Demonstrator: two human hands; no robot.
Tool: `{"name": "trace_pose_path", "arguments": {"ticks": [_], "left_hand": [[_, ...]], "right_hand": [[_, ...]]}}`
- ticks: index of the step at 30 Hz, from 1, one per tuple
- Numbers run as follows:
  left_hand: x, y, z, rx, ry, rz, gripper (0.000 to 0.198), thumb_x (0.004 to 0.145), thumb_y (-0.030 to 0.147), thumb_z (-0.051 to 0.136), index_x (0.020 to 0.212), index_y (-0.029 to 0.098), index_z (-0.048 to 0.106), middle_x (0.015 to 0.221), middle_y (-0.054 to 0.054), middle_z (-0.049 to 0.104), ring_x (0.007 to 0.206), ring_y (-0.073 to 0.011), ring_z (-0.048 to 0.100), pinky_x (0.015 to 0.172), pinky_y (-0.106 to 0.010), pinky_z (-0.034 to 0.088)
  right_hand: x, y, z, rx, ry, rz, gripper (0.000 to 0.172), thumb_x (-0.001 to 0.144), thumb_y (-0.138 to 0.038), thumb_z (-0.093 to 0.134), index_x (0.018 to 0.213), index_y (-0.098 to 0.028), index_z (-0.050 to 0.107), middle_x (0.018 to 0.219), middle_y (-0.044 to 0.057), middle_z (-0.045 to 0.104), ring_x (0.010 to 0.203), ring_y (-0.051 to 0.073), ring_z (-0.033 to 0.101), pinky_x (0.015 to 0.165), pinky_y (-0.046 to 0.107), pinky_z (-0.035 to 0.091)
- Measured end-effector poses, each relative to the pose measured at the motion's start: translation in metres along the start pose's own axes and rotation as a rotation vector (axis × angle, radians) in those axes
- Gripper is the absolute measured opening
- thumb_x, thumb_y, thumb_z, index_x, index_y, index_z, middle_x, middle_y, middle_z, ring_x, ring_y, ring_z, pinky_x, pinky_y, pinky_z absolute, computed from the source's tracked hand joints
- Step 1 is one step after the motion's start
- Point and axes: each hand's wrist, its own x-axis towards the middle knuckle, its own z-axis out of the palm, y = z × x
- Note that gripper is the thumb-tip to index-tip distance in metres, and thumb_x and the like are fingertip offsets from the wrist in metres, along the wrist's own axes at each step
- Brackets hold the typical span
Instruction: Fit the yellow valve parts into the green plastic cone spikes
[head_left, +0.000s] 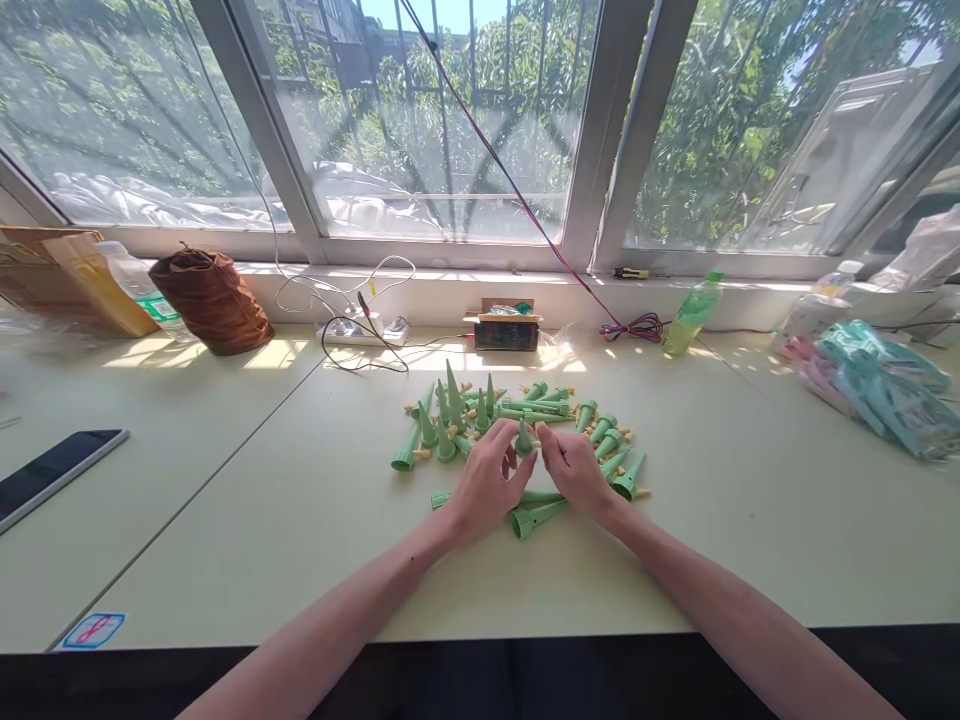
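A heap of several green cone-shaped plastic spikes (pixel 517 415) with small tan tips lies on the pale table (pixel 300 520), some upright and some on their sides. My left hand (pixel 484 490) and my right hand (pixel 574 470) meet in front of the heap. Both pinch one small green cone (pixel 523 438) between their fingertips, held just above the table. More spikes lie under and beside my wrists, among them a long one (pixel 536 518).
A black phone (pixel 52 470) lies at the left. A brown bag (pixel 210 300), a power strip with cables (pixel 360 330), a small black box (pixel 506 330), a green bottle (pixel 691 312) and teal packets (pixel 885 385) line the back and right by the window.
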Motion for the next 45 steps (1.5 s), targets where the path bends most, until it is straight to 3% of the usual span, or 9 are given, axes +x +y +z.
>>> {"name": "trace_pose_path", "arguments": {"ticks": [8, 16, 29, 33, 36, 40, 45], "left_hand": [[0.002, -0.004, 0.0, -0.002, -0.032, 0.034, 0.01, 0.093, 0.02, 0.052, 0.102, 0.019, 0.057, 0.103, -0.004, 0.062, 0.059, -0.007, 0.051, 0.054, -0.022, 0.044], [0.001, -0.005, 0.001, -0.021, 0.01, 0.011, 0.01, 0.095, 0.022, 0.05, 0.102, 0.019, 0.058, 0.103, -0.005, 0.061, 0.058, -0.0065, 0.05, 0.054, -0.022, 0.044], [-0.001, -0.008, 0.004, -0.048, -0.018, 0.089, 0.012, 0.093, 0.016, 0.049, 0.099, 0.02, 0.059, 0.103, -0.005, 0.058, 0.064, -0.0074, 0.05, 0.052, -0.02, 0.042], [0.0, -0.006, 0.003, -0.036, -0.017, 0.074, 0.01, 0.093, 0.015, 0.049, 0.095, 0.019, 0.058, 0.101, -0.004, 0.059, 0.06, -0.0061, 0.047, 0.053, -0.02, 0.042], [0.001, -0.004, 0.001, -0.026, -0.013, 0.031, 0.009, 0.092, 0.015, 0.051, 0.094, 0.019, 0.059, 0.101, -0.003, 0.06, 0.057, -0.0052, 0.046, 0.053, -0.02, 0.043], [0.003, -0.005, 0.0, -0.023, 0.029, -0.019, 0.005, 0.092, 0.018, 0.054, 0.092, 0.019, 0.059, 0.097, -0.002, 0.06, 0.056, -0.0055, 0.046, 0.053, -0.021, 0.042], [0.004, -0.01, 0.001, -0.036, 0.079, -0.047, 0.005, 0.09, 0.018, 0.055, 0.087, 0.018, 0.058, 0.092, -0.002, 0.06, 0.056, -0.0062, 0.045, 0.05, -0.021, 0.039]], "right_hand": [[-0.001, 0.0, 0.0, 0.027, -0.021, 0.004, 0.057, 0.104, -0.049, 0.029, 0.056, -0.02, 0.037, 0.048, -0.002, 0.04, 0.047, 0.01, 0.035, 0.049, 0.027, 0.027], [0.0, -0.004, -0.001, 0.041, -0.023, -0.011, 0.053, 0.103, -0.047, 0.033, 0.059, -0.02, 0.042, 0.052, -0.001, 0.045, 0.049, 0.011, 0.04, 0.051, 0.027, 0.029], [0.001, -0.003, 0.001, 0.033, -0.015, 0.053, 0.055, 0.101, -0.045, 0.036, 0.053, -0.02, 0.031, 0.047, -0.003, 0.034, 0.046, 0.01, 0.03, 0.048, 0.028, 0.023], [0.001, -0.005, 0.0, 0.036, -0.02, 0.068, 0.053, 0.101, -0.044, 0.037, 0.055, -0.02, 0.034, 0.048, -0.003, 0.037, 0.047, 0.01, 0.033, 0.048, 0.028, 0.025], [0.001, -0.009, -0.003, 0.036, -0.012, 0.064, 0.045, 0.101, -0.043, 0.04, 0.063, -0.02, 0.043, 0.054, -0.002, 0.045, 0.05, 0.011, 0.04, 0.05, 0.026, 0.029], [0.001, -0.015, -0.007, 0.102, -0.011, 0.046, 0.024, 0.099, -0.04, 0.046, 0.093, -0.019, 0.055, 0.067, -0.001, 0.057, 0.052, 0.011, 0.048, 0.049, 0.023, 0.036], [0.001, -0.013, -0.007, 0.095, -0.014, -0.054, 0.021, 0.096, -0.033, 0.053, 0.11, -0.019, 0.061, 0.083, 0.003, 0.065, 0.056, 0.011, 0.054, 0.051, 0.023, 0.044]]}}
